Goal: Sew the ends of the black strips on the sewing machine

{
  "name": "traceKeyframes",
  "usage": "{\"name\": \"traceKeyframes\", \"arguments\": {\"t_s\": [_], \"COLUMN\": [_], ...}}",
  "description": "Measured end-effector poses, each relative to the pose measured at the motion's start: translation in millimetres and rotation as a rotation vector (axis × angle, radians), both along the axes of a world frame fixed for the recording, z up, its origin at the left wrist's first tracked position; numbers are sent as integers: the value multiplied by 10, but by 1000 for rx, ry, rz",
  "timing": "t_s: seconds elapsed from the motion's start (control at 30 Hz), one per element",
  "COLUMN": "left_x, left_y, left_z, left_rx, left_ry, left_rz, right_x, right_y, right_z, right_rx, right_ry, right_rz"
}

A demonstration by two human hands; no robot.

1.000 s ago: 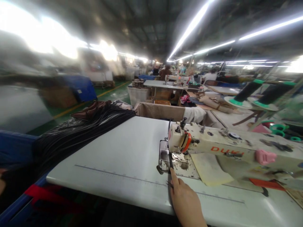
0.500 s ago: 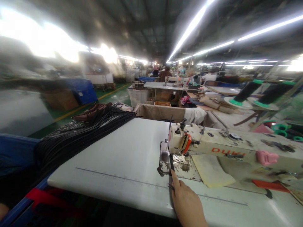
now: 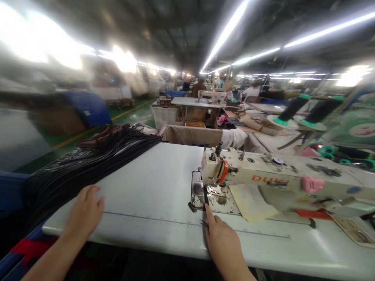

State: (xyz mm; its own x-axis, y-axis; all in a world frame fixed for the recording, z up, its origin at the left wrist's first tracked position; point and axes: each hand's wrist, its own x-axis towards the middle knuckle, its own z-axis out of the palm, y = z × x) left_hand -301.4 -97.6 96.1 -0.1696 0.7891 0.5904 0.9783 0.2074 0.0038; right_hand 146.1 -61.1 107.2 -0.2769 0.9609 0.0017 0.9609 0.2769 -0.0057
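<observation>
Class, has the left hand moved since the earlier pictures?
Yes. The left hand has come in from off the white tabletop to its left end, near the black strips.

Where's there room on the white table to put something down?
The biggest bare patch lies between the black strips and the sewing machine, behind the ruler line. A smaller one runs along the front edge, between the left hand and right hand. It's crowded around the metal plate, beside the yellow sheet.

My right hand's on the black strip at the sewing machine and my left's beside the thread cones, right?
No, the head view shows your left hand beside the bundle of black strands; your right hand is on the black strip at the sewing machine, as you said.
</observation>
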Motion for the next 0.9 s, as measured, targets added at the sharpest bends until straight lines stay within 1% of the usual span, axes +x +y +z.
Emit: {"name": "traceKeyframes", "arguments": {"t_s": [0.07,0.1,0.13,0.2,0.27,0.3,0.37,0.4,0.47,0.6,0.73,0.9], "left_x": [535,851,1176,1795,2296,2486,2742,2815,2876,2837,2810,2827], "left_y": [193,274,342,445,527,564,628,652,678,670,662,669], "left_z": [-210,-271,-303,-298,-250,-228,-206,-207,-223,-246,-233,-217], "left_rx": [-32,-58,-63,-126,-171,-184,-189,-187,-176,-153,-151,-173], "left_ry": [42,77,104,103,46,24,13,18,28,-7,-39,-28], "left_rz": [-181,-322,-453,-669,-754,-780,-827,-843,-858,-866,-874,-859], "right_x": [-8,-10,-9,2,24,36,57,65,72,61,46,65], "right_y": [-6,-8,-11,-20,-35,-44,-63,-73,-89,-102,-99,-123], "right_z": [6,7,6,-4,-23,-33,-48,-52,-48,-19,-8,-46], "right_rx": [-6,-11,-15,-7,13,22,27,21,-6,-58,-34,-14], "right_ry": [6,14,26,55,85,101,136,154,180,187,176,184], "right_rz": [-6,-9,-11,-8,0,5,10,7,-6,-53,-56,-30]}}
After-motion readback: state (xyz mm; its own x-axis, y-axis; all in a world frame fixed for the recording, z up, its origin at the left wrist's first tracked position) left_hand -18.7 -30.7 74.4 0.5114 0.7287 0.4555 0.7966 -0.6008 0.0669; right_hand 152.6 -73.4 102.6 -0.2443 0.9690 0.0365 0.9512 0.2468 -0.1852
